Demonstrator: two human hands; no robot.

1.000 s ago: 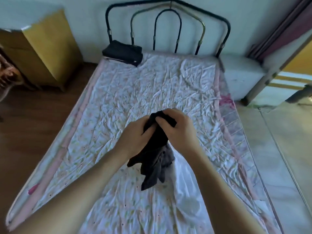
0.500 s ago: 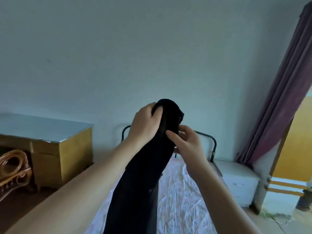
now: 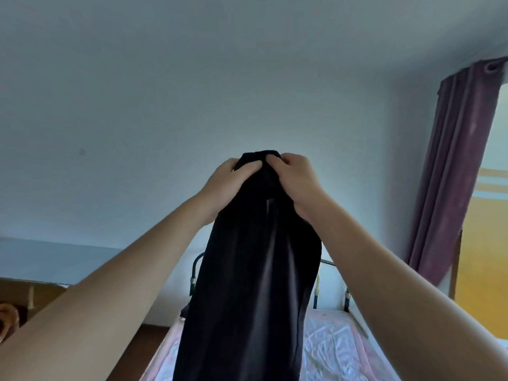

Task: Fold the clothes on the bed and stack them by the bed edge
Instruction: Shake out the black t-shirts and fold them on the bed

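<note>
Head view, tilted well up toward the wall: both arms reach from the lower corners of the frame to its centre, where the two hands meet at the top of a black garment (image 3: 247, 284). The left hand (image 3: 229, 185) grips the upper edge from the left, its fingers (image 3: 248, 166) curled and clamped on the bunched cloth. The right hand (image 3: 298, 180) does the same from the right, fingers (image 3: 275, 160) pinched tight on the same bunched edge — the two hands are almost touching each other.

From that grip the garment hangs straight down in long folds through the middle of the frame and runs out past the bottom edge, so its lower end is out of sight. It hangs in front of the bed (image 3: 335, 350), whose rumpled pale sheet shows at lower right and, in a thin strip, at lower left of the cloth. Parts of the metal headboard (image 3: 330, 263) show on either side of the garment. A purple curtain (image 3: 456, 171) hangs at the right edge — a wooden cabinet (image 3: 33, 294) sits at lower left.
</note>
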